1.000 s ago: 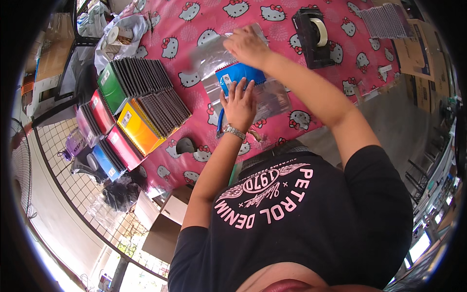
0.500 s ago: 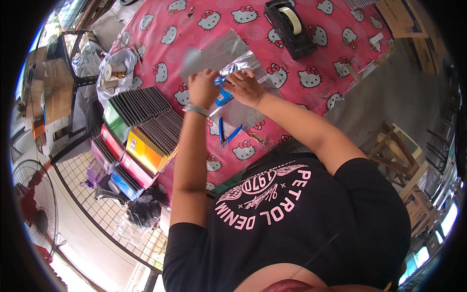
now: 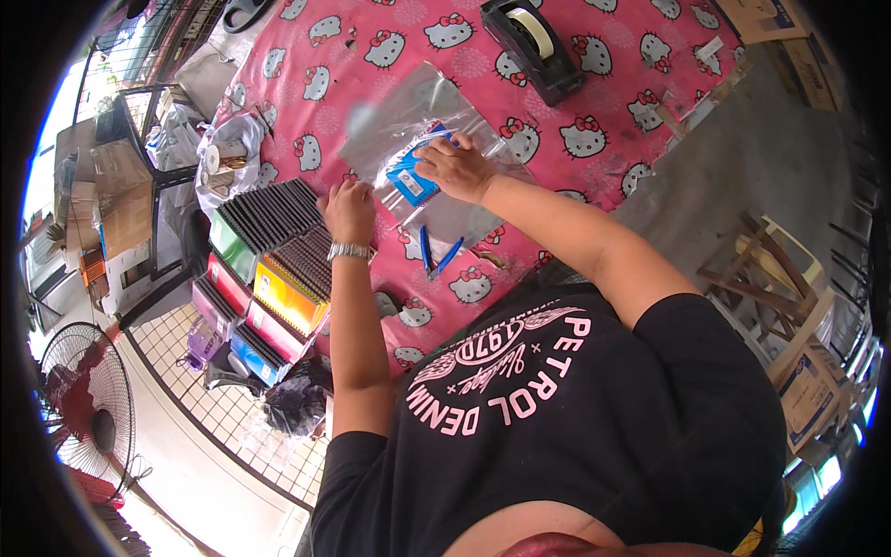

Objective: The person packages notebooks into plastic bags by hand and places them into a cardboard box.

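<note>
A small blue spiral notebook (image 3: pixel 408 183) lies at a slant on a clear plastic sheet (image 3: pixel 399 111) on the pink table. Over its upper right part is my right hand (image 3: pixel 457 170), fingers bent and holding it. My left hand (image 3: pixel 348 212) is at the right end of a tall stack of black-spined spiral notebooks (image 3: pixel 269 212), fingers a little apart and nothing seen in them. Whether its fingertips touch the stack I cannot tell. Blue-handled cutters (image 3: pixel 429 252) lie near the sheet's lower edge, handles spread.
A black tape dispenser (image 3: pixel 534 46) stands at the far side. Under the tall stack are yellow-covered notebooks (image 3: pixel 278 297) and several other colours. A white plastic bag (image 3: pixel 227 162) sits at the left table edge. A fan (image 3: pixel 88 408) stands at lower left, a wooden stool (image 3: pixel 770 265) at right.
My left hand has left the blue notebook and moved left to the notebook stack. My right hand stays on the blue notebook, which now shows more of its cover.
</note>
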A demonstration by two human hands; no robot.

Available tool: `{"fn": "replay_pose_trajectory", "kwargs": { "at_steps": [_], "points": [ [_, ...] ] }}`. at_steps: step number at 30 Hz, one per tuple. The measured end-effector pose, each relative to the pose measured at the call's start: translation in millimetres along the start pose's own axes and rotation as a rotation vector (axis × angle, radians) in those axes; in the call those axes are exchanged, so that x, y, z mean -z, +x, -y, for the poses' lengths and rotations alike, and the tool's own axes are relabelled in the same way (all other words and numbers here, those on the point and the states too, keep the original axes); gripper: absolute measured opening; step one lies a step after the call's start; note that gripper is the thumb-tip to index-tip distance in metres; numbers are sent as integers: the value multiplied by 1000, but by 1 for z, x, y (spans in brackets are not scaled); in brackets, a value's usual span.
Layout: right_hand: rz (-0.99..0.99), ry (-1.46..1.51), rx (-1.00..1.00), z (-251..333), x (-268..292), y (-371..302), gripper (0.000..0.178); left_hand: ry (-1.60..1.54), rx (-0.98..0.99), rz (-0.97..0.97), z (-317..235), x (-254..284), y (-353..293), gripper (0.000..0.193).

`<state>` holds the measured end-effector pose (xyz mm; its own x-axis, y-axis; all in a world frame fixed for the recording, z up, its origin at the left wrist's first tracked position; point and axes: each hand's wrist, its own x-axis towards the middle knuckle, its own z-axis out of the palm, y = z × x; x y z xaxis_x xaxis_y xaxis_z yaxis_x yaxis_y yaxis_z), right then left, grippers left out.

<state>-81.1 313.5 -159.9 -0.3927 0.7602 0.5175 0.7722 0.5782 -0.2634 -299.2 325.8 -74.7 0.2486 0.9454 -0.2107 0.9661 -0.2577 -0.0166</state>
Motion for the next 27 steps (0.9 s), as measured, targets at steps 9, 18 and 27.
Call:
{"fn": "replay_pose_trajectory", "kwargs": {
  "at_steps": [9,18,27],
  "points": [
    [89,-1,-20,3,6,5,16,-356,26,-339,-88,-39,5,44],
    [188,-205,-307,-25,72,43,13,-327,87,-350,-87,-49,16,37],
    [381,30,-22,20,62,-39,44,-237,6,-284,-89,-37,28,16]
  ]
}}
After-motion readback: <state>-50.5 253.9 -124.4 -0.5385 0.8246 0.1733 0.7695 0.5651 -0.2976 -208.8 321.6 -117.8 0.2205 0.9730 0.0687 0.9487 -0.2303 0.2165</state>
